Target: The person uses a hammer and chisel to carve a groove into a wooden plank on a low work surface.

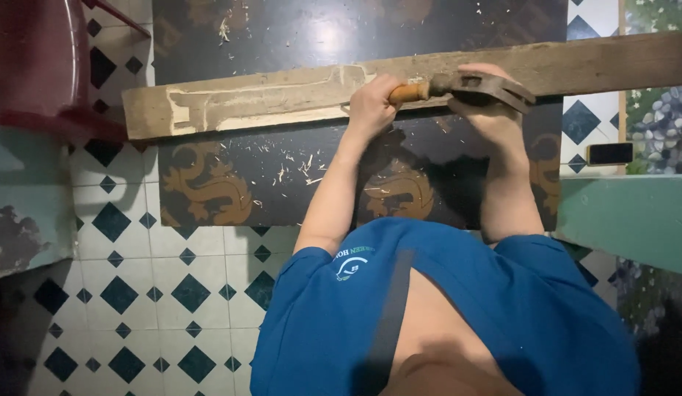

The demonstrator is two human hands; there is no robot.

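Hands grip tight: our left hand (372, 108) wraps the hammer (465, 86) handle, our right hand (482, 103) seemingly pinning its head against the plank (282, 99) at the dark board's (267, 183) far edge.

the person's left hand (374, 103) is wrapped around the orange-brown handle of a claw hammer (458, 86), near where the handle meets the head. the right hand (491, 103) covers the hammer's dark metal head from behind, with the claw sticking out to the right. the hammer lies along a long, worn wooden plank (282, 99), which spans a dark mat (282, 183) printed with golden dragon figures. pale wood shavings (300, 169) are scattered over the mat. the floor (172, 293) beneath is white tile with dark diamonds. a dark red plastic chair (40, 66) stands at the upper left, and the person's blue shirt (319, 308) fills the lower middle.
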